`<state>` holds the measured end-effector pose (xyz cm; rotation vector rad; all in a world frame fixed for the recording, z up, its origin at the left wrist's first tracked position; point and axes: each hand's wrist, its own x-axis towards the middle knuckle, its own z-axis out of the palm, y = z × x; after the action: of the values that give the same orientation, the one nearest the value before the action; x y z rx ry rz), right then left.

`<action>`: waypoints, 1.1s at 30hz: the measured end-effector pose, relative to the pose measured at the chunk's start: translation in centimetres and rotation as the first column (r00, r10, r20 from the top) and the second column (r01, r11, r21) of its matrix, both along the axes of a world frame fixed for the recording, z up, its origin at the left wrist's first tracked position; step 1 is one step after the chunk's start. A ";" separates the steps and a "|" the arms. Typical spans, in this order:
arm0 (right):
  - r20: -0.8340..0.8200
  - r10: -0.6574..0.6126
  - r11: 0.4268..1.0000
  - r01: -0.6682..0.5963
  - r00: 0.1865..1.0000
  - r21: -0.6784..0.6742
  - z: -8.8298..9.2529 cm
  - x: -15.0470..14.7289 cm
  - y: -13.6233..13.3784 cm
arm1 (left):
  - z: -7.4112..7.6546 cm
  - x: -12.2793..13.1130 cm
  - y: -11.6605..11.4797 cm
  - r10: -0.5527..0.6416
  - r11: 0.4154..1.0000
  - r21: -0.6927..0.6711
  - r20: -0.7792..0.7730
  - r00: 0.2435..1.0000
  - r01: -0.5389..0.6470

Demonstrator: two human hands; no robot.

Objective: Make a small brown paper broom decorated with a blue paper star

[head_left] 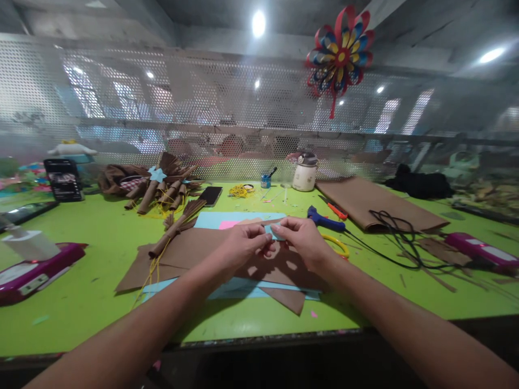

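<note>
Between my fingertips is a small piece of light blue paper (275, 231), partly covered by them. My left hand (247, 243) pinches it from the left, and my right hand (304, 237) grips it from the right, thumb on top. Both hands are above brown paper sheets (203, 246) that lie over light blue sheets (231, 289), with a bit of pink paper (229, 224) behind. A rolled brown paper piece with a fringed end (174, 232) and yellow string lies on the sheets to the left.
Right of my hands lie a blue glue gun (324, 220), yellow-handled scissors (338, 246) and an orange cutter (337, 212). Black cable (393, 259) runs to a purple power strip (482, 249). Brown paper rolls (162, 192), a phone (211, 195) and a white jar (305, 175) stand farther back.
</note>
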<state>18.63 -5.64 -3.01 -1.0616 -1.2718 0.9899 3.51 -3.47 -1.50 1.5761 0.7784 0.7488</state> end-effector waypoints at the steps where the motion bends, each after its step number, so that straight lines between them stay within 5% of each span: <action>1: -0.007 0.000 1.000 0.000 1.000 -0.007 -0.1 0.0 0.1 | -0.1 0.0 0.1 0.002 1.000 0.004 -0.001 1.000 -0.002; 9: -0.061 -0.025 0.998 0.022 0.998 -0.055 -0.5 -0.1 0.1 | -1.1 -0.1 0.6 -0.032 0.998 -0.046 0.019 0.999 0.033; 18: -0.112 0.207 0.976 -0.214 0.972 -0.049 -0.4 0.3 0.0 | -1.2 -0.4 0.8 -0.041 0.982 -0.180 0.080 0.996 0.055; 33: 0.005 -0.037 0.999 0.037 0.999 0.007 -0.3 0.3 0.2 | -0.9 -0.2 0.6 -0.043 0.957 -0.284 0.090 0.995 0.068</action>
<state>18.95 -5.42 -3.33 -1.0790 -1.2549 0.9545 3.28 -2.86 -2.43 1.2923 0.7423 0.6257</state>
